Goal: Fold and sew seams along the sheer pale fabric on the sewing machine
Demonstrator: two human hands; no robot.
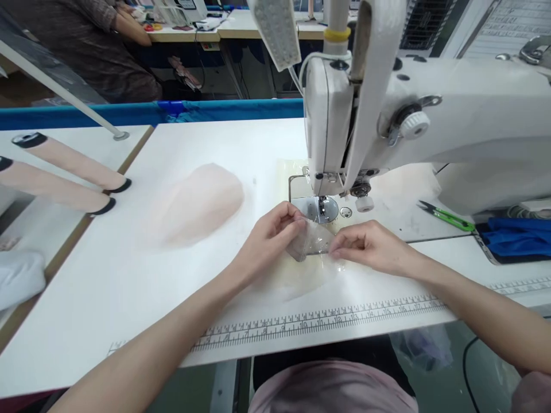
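Observation:
A small piece of thin, see-through fabric (306,244) is stretched between my two hands, just in front of the sewing machine's needle plate (329,210). My left hand (279,226) pinches its left edge with thumb and fingers. At its right edge, my right hand (359,244) has its thumb and fingertips closed on the sheer material. Above the plate stand the needle and presser foot (322,203) of the white sewing machine (329,115). Whether the foot is raised or down, I cannot tell.
Left of the machine lies a sheer pinkish fabric piece (206,198). Two pink tubes with black ends (73,163) lie at the table's left side. Green thread snips (447,217) and blue cloth (519,235) are at right. A printed ruler (318,321) runs along the front edge. Another person (99,51) is beyond.

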